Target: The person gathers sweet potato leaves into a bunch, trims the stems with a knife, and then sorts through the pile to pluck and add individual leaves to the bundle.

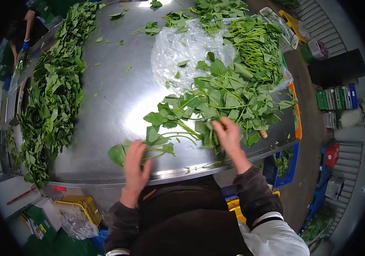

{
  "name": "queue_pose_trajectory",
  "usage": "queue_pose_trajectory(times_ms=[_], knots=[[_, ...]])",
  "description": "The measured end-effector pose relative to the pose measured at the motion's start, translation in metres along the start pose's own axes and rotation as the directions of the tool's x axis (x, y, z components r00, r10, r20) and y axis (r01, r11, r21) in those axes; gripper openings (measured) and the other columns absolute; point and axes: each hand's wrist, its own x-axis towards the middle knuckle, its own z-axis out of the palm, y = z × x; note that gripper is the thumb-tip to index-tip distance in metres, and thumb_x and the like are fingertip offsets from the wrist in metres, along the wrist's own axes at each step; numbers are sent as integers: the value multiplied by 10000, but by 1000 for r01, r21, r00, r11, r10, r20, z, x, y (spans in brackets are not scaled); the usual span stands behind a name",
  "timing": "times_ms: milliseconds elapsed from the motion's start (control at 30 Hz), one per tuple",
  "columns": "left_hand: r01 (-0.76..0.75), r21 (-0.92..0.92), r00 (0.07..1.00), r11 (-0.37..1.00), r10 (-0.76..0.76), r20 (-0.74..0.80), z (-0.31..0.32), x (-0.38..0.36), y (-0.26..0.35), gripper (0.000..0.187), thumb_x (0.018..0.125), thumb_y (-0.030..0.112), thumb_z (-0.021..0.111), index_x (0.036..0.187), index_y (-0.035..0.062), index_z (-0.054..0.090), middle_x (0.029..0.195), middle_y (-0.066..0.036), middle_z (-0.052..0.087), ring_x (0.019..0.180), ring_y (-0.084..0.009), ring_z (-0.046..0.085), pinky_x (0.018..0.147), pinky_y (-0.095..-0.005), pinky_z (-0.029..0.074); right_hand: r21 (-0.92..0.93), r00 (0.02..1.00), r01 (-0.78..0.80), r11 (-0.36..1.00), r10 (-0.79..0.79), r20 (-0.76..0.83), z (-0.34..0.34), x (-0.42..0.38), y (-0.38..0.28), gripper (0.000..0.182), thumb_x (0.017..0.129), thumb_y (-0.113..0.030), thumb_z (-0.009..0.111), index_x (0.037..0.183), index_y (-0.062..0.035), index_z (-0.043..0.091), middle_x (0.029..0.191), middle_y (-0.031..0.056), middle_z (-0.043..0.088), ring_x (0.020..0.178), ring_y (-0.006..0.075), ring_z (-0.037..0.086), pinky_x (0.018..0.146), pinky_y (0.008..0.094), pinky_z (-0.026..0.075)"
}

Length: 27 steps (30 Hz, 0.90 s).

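My left hand (134, 168) is over a few leafy green stems (116, 154) near the table's front edge. Its fingers are stretched out and the thumb stands apart; it is slightly blurred. To the right, my right hand (228, 138) has thumb and fingers closed on leafy greens (208, 135) at the near side of a loose heap. This heap of leafy greens (229, 96) spreads over the right of the table. Between my hands, several pale stems (182, 134) lie across the metal.
The metal table (110, 106) carries a long row of greens (56, 94) at left and a clear plastic sheet (186, 51) under stacked stems (257, 42). A blue crate (291, 170) stands below right, a yellow basket (84, 207) below left. Another person's arm (29, 25) shows at far left.
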Motion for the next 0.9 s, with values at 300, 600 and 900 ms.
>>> queue_pose_trajectory(times_ms=[300, 600, 900], knots=[[-15, 368, 941, 930, -111, 321, 109, 8, 64, 494, 729, 239, 638, 1146, 20, 489, 1250, -161, 418, 1201, -330, 343, 995, -530, 189, -118, 849, 496, 860, -509, -140, -22, -3, -5, 350, 730, -98, 605, 1070, -54, 530, 1052, 140, 555, 849, 307, 580, 701, 380, 470], [420, -266, 908, 868, -403, 117, 93, 11, 105, 232, 776, 71, 614, 982, -32, 587, 878, -112, 627, 764, -184, 593, 686, -276, 459, 385, 931, 287, 877, -350, 106, 1, 12, -17, 195, 794, -212, 606, 894, -45, 597, 705, 94, 613, 487, 160, 518, 466, 269, 415], [378, -922, 816, 88, -501, 287, 74, 71, 103, 221, 871, 119, 540, 1007, -50, 579, 691, -26, 550, 555, -89, 483, 499, -223, 410, 793, 767, -483, 372, -259, 588, -12, -20, -53, 148, 873, -154, 519, 892, -18, 574, 697, 47, 590, 404, 36, 397, 370, 170, 302]])
